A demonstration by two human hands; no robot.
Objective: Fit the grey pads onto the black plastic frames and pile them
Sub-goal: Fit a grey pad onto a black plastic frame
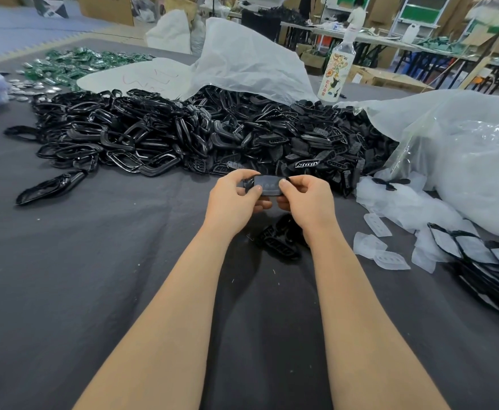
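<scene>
1. Two hands met in the head view. Our left hand (233,199) and right hand (307,202) each pinched one end of a single grey pad (267,186), held above the table just in front of the heap. Our fingers mostly hid whatever frame lay under it.
2. The stacked pile (484,261) of fitted pieces was cut off at the right edge, and the far room was blurred.
3. We worked over a dark grey cloth (94,261) in a workshop with long tables behind.
4. We counted one bottle (335,69), one clear bag (464,149), one white sack (242,60) and several loose pads (390,258). The black frames (183,134) were heaped too thickly to count.
</scene>
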